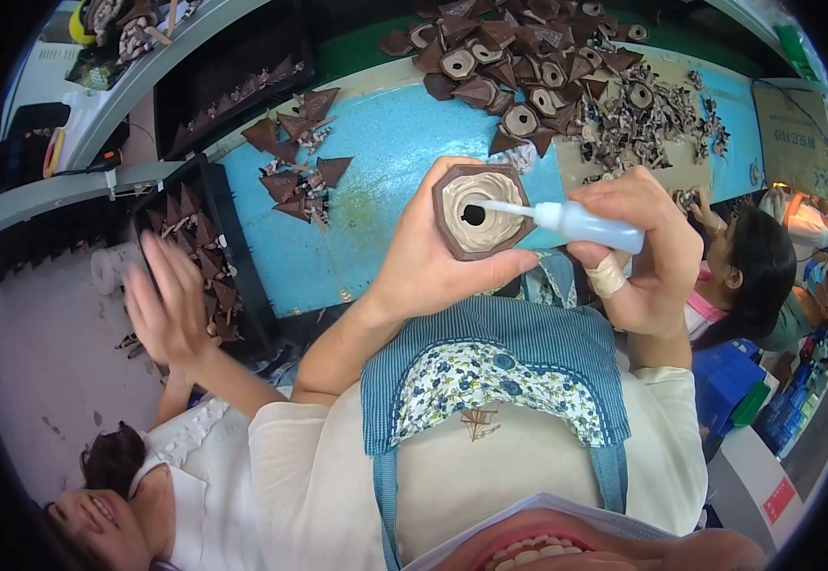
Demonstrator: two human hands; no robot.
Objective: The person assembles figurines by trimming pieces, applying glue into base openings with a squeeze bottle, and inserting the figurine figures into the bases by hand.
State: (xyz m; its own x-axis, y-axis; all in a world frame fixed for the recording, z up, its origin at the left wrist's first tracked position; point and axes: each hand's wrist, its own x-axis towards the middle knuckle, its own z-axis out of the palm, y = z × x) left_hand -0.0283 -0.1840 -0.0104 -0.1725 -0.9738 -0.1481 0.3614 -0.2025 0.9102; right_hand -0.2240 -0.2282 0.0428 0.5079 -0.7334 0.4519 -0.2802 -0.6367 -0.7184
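Observation:
My left hand (416, 249) is closed around a brown, roughly octagonal hollow piece (449, 207), its pale ridged inside and dark central hole facing up. In my right hand (650, 249) is a small squeeze bottle (593, 226) with bluish liquid, gripped between fingers and thumb. Its thin white nozzle reaches across the rim into the piece, the tip close to the hole. Whether liquid is coming out cannot be made out. A tan bandage wraps part of my right thumb.
A blue tabletop (385, 143) lies beyond my hands. Brown pointed pieces (285, 186) sit at left; a large heap of hollow pieces (518, 67) and small figures (633, 124) fills the far right. A black tray (233, 238) holds more. Co-workers flank me; one's raised hand (168, 309) is at left.

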